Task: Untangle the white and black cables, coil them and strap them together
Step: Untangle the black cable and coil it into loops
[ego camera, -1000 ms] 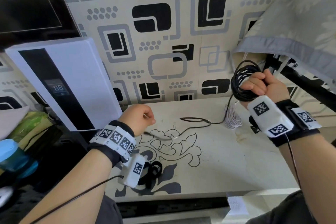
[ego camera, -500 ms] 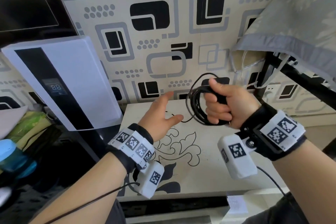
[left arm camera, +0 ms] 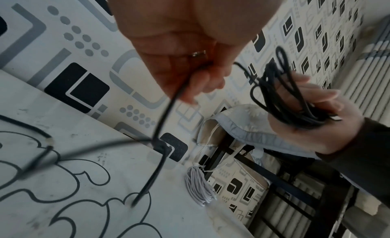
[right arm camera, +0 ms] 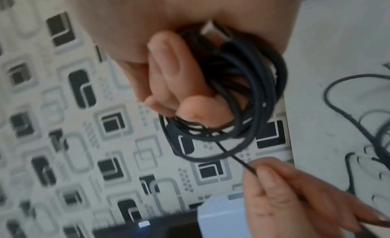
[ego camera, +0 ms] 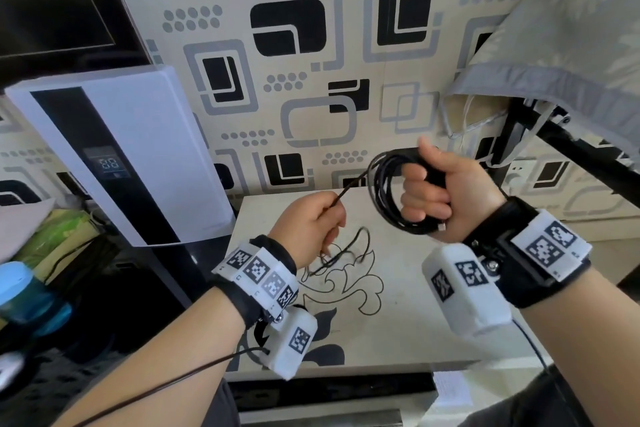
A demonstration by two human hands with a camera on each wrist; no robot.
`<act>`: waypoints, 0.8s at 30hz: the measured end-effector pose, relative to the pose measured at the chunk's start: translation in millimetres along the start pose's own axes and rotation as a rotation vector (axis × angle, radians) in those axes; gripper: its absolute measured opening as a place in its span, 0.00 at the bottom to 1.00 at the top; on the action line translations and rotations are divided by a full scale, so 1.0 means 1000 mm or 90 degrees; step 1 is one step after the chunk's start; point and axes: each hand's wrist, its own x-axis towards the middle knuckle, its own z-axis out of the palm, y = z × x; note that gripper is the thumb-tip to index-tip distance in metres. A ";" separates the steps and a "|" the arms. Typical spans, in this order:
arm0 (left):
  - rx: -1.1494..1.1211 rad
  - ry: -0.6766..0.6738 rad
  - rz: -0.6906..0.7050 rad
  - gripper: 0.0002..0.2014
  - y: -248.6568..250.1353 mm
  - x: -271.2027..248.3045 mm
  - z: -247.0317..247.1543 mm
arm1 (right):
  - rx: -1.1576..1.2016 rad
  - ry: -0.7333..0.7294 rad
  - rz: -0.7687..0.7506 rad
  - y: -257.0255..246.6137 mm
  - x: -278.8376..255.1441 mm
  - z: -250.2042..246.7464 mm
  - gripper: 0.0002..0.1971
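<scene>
My right hand grips a coiled bundle of black cable in the air above the table. One loose strand runs from the coil down-left to my left hand, which pinches it; in the left wrist view the black strand leaves the fingers. The rest of the tail droops in loops onto the table. The right wrist view shows the coil wrapped round my curled fingers. A bundled white cable lies at the table's far edge; the head view hides it.
A white appliance with a dark display leans at the table's left. A grey pillow on a black metal frame stands at the right. A blue bottle sits at the far left. Patterned wall behind.
My right hand carried the coil from the far right to the middle. My left hand rose from the table, opened, then took hold of the loose black strand.
</scene>
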 end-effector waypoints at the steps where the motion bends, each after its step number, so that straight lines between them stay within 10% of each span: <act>1: 0.034 0.019 -0.002 0.13 -0.001 0.000 0.000 | 0.060 0.031 -0.009 -0.003 0.001 -0.004 0.26; 13: 0.271 -0.100 0.041 0.15 0.020 -0.007 0.020 | 0.407 0.214 -0.089 -0.004 0.012 -0.022 0.30; 24: 0.397 -0.090 -0.033 0.10 0.019 -0.013 0.007 | 0.366 0.325 -0.209 -0.013 0.017 -0.030 0.31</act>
